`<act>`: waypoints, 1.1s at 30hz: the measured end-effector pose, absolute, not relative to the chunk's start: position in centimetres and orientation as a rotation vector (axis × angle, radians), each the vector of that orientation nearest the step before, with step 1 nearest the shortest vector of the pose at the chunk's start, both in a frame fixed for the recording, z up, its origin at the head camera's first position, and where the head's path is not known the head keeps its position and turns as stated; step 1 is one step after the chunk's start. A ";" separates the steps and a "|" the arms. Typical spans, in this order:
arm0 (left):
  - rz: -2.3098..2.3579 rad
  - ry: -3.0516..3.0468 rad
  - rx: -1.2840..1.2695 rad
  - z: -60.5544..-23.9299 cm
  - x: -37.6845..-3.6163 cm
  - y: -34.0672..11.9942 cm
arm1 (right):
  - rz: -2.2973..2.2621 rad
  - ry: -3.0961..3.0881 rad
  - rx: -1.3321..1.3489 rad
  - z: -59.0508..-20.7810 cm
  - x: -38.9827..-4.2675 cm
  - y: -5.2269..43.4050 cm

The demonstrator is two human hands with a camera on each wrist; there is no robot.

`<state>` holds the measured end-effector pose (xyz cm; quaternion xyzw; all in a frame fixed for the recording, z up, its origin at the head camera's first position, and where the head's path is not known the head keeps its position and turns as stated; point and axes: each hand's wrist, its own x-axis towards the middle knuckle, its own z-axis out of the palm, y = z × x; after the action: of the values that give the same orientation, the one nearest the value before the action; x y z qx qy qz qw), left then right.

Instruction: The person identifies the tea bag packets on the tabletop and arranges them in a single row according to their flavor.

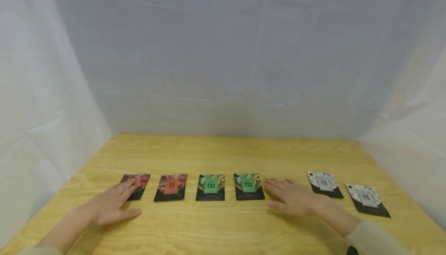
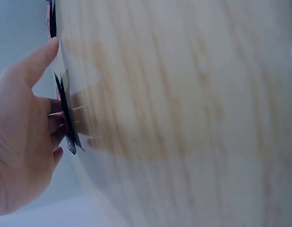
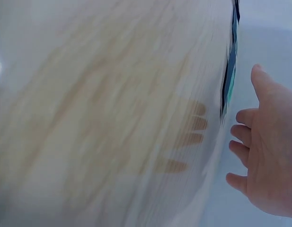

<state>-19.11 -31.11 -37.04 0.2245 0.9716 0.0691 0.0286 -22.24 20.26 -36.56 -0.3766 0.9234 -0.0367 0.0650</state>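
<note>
Six flat packets would be too many to list singly, so by colour: a red-and-black packet (image 1: 141,187) at the far left lies partly hidden under the fingers of my left hand (image 1: 113,204). Those fingers are nearly straight and rest on it; in the left wrist view the packet (image 2: 66,113) shows edge-on against the fingertips. A second red packet (image 1: 171,187) lies beside it. Two green packets, one left (image 1: 210,187) and one right (image 1: 249,187), occupy the middle. My right hand (image 1: 292,197), fingers extended and palm down, hovers just right of the right green packet, holding nothing.
Two white-and-black packets, an inner one (image 1: 325,184) and an outer one (image 1: 367,200), lie tilted on the right of the wooden table (image 1: 209,228). Pale sheeting (image 1: 223,73) encloses the table at the back and both sides.
</note>
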 end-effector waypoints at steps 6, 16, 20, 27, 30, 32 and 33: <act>0.208 3.014 0.693 -37.1 -19.2 -31.1 | -0.091 2.867 -1.093 -36.7 -22.0 22.3; 0.216 2.999 0.702 -37.3 -19.3 -31.3 | -0.315 2.939 -0.966 -37.2 -21.6 27.6; 0.208 2.994 0.700 -37.5 -19.3 -31.4 | -0.346 2.997 -0.915 -38.0 -21.6 29.7; 0.228 2.978 0.658 -37.4 -19.5 -31.2 | -0.378 3.010 -0.785 -38.4 -21.1 32.4; 0.231 2.972 0.649 -37.3 -19.5 -31.2 | -0.380 2.993 -0.760 -38.1 -20.7 33.2; 0.230 2.974 0.650 -37.3 -19.4 -31.2 | -0.360 2.990 -0.759 -38.0 -20.5 33.6; 0.223 2.977 0.662 -37.3 -19.4 -31.3 | -0.352 2.986 -0.755 -37.9 -20.5 33.8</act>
<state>-19.39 -31.27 -37.32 0.2163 0.9727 0.0728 0.0418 -20.49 33.79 -37.91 -0.2434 0.9630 -0.1136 0.0206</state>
